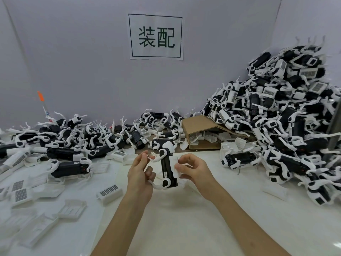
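1. A pale wall closes off the back of the bench.
2. A white table fills the foreground, and both forearms reach across it.
3. The right heap of black-and-white toy bodies climbs high against the wall.
4. The left heap of the same bodies is lower and runs along the back edge.
5. A paper sign with two printed characters is stuck to the wall above the middle.
6. A brown box lies on its side between the heaps, with white parts inside.
7. Loose covers, white with barcode labels, are scattered over the table's left side.
8. The left hand pinches a thin white leg between thumb and forefinger. Its other fingers curl in by the body's left side.
9. The right hand has curled fingers, and its thumb and fingertips pinch the plate.
10. The body, black with white joints, stands almost upright between the two hands, above the table's middle and just in front of the box.
11. The plate is a small white piece touching the body's right side.
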The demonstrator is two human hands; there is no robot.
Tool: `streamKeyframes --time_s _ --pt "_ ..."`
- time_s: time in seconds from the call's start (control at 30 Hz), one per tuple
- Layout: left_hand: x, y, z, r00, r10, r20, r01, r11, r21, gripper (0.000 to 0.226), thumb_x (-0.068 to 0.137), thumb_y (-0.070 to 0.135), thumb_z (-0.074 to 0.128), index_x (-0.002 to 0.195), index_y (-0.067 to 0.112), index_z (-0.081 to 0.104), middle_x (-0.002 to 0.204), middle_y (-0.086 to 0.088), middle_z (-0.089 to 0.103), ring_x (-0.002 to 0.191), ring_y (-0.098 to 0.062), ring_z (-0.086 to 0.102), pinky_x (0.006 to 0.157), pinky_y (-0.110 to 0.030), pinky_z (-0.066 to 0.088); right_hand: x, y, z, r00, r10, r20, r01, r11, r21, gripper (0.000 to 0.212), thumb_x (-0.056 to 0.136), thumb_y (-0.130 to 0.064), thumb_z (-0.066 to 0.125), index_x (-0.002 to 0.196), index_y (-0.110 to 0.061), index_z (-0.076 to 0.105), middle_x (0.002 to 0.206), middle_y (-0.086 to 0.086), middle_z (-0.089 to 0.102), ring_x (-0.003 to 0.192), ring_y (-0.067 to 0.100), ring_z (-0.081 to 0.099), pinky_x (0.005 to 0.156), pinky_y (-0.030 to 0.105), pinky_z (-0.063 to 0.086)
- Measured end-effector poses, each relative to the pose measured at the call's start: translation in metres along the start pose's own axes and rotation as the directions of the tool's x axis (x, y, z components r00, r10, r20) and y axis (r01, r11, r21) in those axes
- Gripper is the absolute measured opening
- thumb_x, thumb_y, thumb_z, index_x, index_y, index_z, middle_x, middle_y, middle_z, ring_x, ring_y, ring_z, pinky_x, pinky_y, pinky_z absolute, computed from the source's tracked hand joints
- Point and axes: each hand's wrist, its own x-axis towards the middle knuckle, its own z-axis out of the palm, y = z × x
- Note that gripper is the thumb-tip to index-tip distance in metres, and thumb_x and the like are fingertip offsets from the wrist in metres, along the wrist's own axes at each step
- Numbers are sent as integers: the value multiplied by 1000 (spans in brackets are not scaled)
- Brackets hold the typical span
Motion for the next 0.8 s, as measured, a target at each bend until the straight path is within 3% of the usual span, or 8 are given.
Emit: streamKeyframes --time_s 0.17,0.43,0.53,0.6,0.7,0.8 --pt "-2 0 2 999 10 46 -11 1000 18 13 102 17 54 95 16 65 71 4 68 37 -5 30 36 -14 27 1 -1 0 1000 3 0 -3 1000 -15 19 81 -7 79 91 -7 62 85 -3 70 78 15 67 72 28 57" --pt "-3 3 1 996 0 84 -2 1000 21 14 102 17 53 96 14 65 76 2 71 37 -4 28 35 -14 26 2 2 -3 1000 -13 28 11 998 54 3 91 -4 68 92 -3 65 91 6 70 84 19 65 78 30 56" --pt "-3 3 1 996 -21 89 20 1000 17 16 103 18 51 93 15 64 75 4 71 35 -3 25 34 -13 23 3 2 -2 1000 -5 15 4 995 96 11 86 -7 72 93 -5 63 93 8 68 82 19 67 75 29 56" --pt "-3 3 1 995 -49 87 51 999 -17 18 103 18 51 89 16 63 72 5 68 33 -2 25 32 -13 23 3 0 -1 998 38 50 -43 994 98 26 80 -19 76 97 -7 61 94 7 69 83 17 69 75 28 56" --pt "-4 1 1 989 -91 113 98 993 -63 19 103 19 50 88 16 61 65 8 59 33 -2 25 31 -13 22 0 -1 2 981 119 153 -129 990 58 47 77 -38 73 112 -8 62 106 7 72 97 20 69 84 33 55" --pt "-4 -1 0 988 -97 122 102 994 -35 18 103 20 51 88 16 61 61 9 55 34 -2 26 32 -13 25 -3 -1 5 949 160 270 -176 984 37 52 88 -44 61 128 -11 62 121 8 71 113 26 67 95 37 54"
